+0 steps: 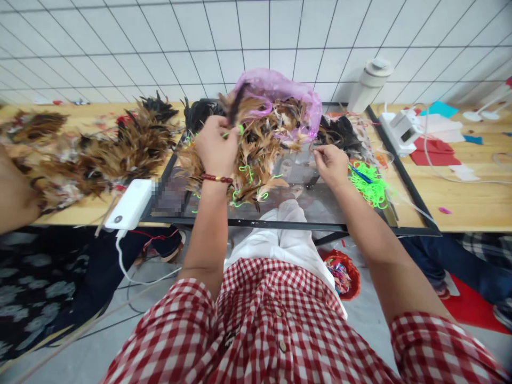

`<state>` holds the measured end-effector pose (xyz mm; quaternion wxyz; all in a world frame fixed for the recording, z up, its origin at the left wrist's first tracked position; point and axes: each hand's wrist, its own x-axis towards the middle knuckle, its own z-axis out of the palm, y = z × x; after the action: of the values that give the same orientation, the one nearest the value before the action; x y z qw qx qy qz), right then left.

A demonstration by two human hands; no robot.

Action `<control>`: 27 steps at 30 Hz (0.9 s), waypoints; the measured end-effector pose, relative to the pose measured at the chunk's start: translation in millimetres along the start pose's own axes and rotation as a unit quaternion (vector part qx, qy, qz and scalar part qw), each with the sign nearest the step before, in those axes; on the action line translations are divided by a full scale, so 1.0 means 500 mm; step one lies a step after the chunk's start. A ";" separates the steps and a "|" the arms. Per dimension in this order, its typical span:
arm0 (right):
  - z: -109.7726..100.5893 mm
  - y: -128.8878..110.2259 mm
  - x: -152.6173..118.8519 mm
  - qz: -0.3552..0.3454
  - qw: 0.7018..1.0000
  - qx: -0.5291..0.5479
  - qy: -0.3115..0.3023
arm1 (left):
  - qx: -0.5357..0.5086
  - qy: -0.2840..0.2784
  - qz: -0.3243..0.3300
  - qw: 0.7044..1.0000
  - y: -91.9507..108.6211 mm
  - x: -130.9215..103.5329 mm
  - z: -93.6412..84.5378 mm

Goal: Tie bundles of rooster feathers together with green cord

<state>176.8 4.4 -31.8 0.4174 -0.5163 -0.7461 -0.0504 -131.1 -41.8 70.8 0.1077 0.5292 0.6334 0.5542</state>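
Observation:
My left hand (218, 143) is closed over the feather pile, its thumb and fingers pinching a dark feather (237, 104) that sticks up blurred. A bit of bright green cord shows at those fingertips. To the right, my right hand (332, 164) is pinched together above the glass tabletop (294, 178); something thin and brownish may be at its fingertips, too small to name. Brown feathers (256, 152), several with green cord ends, lie beneath and beside my left hand. Behind them a pink plastic bag (310, 101) holds more brown feathers. A tangle of green cords (372, 186) lies right of my right hand.
Black feathers (342, 133) lie beyond my right hand. More brown feathers (120, 154) cover the left table, near a white power bank (131, 204). A white cylinder (370, 82) and power strip (400, 128) stand right. Another person's arm (16, 192) enters at left. A red basket (354, 277) is below.

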 end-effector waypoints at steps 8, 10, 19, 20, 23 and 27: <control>0.009 -0.004 -0.006 -0.011 0.999 -0.016 -0.038 | 0.182 0.104 0.021 0.977 -0.075 -0.013 -0.062; 0.008 -0.008 -0.007 -0.014 0.999 -0.014 -0.048 | 0.203 0.084 0.020 0.975 -0.081 -0.007 -0.049; 0.011 0.006 -0.004 -0.005 0.999 -0.003 -0.041 | 0.147 0.132 0.106 0.975 -0.033 -0.048 -0.054; 0.014 0.009 -0.003 -0.006 0.999 -0.003 -0.041 | 0.084 0.118 0.129 0.981 -0.007 -0.070 -0.028; 0.021 0.017 -0.004 -0.007 0.999 -0.006 -0.049 | -0.101 -0.125 0.084 0.983 0.060 -0.127 0.102; 0.015 0.017 -0.010 0.000 0.997 -0.031 -0.070 | -0.217 -0.262 -0.191 0.921 0.052 -0.128 0.288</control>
<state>180.2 8.5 -42.9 0.3477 -0.5314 -0.7716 -0.0372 14.1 -12.1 10.8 0.4858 0.4877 0.5359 0.4888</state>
